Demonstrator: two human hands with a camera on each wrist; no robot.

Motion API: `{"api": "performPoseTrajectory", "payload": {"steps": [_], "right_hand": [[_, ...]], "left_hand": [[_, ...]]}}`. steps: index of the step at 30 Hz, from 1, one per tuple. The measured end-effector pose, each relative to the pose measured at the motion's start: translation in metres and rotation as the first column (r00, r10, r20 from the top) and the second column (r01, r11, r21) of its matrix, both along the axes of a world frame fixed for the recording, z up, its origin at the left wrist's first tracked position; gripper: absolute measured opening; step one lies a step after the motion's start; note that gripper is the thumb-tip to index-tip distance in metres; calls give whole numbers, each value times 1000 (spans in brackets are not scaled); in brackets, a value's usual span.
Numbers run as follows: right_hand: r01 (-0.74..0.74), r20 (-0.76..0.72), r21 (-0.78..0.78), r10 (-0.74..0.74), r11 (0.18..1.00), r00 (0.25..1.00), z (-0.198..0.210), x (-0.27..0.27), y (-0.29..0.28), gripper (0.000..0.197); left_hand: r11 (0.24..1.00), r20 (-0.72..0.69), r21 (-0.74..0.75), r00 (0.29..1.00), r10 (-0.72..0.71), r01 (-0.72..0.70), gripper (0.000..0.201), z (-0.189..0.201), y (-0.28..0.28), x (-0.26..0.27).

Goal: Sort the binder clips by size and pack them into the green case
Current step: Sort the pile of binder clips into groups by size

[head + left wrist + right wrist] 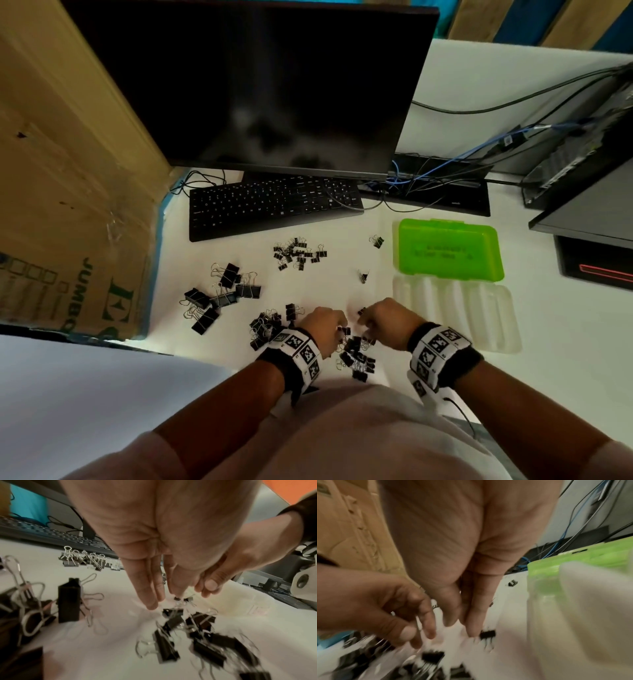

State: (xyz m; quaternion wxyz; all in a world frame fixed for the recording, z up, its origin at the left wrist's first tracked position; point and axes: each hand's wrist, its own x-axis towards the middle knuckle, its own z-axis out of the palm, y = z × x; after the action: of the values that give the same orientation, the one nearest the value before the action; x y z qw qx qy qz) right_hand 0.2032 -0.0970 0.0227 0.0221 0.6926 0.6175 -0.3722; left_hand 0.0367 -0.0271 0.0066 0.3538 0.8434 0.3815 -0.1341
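Black binder clips lie sorted on the white desk: a large pile (219,298), a small pile (298,253) and a medium pile (265,329). An unsorted heap (356,356) sits between my hands. My left hand (337,330) pinches the wire handle of a small clip (181,599) between thumb and forefinger, its other fingers (150,599) straight. My right hand (462,626) points its straight fingers down, one fingertip (473,630) touching a small clip (488,634) on the desk. The green case (448,250) lies open at the right, its clear lid (455,315) flat toward me.
Two single clips (376,241) (363,275) lie left of the case. A black keyboard (274,205) and a monitor (260,85) stand behind the piles. A cardboard box (68,205) walls the left side. Cables (445,164) and a computer tower (589,164) are at the back right.
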Motion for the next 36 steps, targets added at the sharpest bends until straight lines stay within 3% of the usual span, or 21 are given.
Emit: {"api": "performPoseTrajectory", "payload": {"steps": [4,11,17,20,25,29,33,35,36], "right_hand": [[134,101,112,-146,985,984,-1,31,10,34],[6,130,-90,5,996,991,-3,17,17,53],[-101,159,-37,105,994,982,-21,3,31,24],[-94,184,2,92,996,979,-25,4,44,25],[-33,82,96,25,995,996,-16,11,59,27],[89,195,263,-143,961,970,-4,23,72,26],[178,226,27,-180,984,957,-10,35,84,32],[198,157,21,-199,980,967,-17,38,89,17],[227,108,42,-230,973,967,-21,41,92,18]], "left_hand": [[995,93,39,991,92,-96,30,8,25,-4],[960,135,107,960,244,-259,35,7,79,-1],[874,129,242,907,402,-421,61,-1,118,-11],[884,77,219,910,407,-414,66,-5,129,-14],[911,77,140,921,381,-388,55,-10,131,-14],[924,96,125,932,351,-361,49,-7,135,-10],[931,107,107,935,338,-349,58,-5,142,-7],[936,155,125,938,308,-328,52,-3,144,0],[940,182,138,941,286,-312,46,-2,144,6]]}}
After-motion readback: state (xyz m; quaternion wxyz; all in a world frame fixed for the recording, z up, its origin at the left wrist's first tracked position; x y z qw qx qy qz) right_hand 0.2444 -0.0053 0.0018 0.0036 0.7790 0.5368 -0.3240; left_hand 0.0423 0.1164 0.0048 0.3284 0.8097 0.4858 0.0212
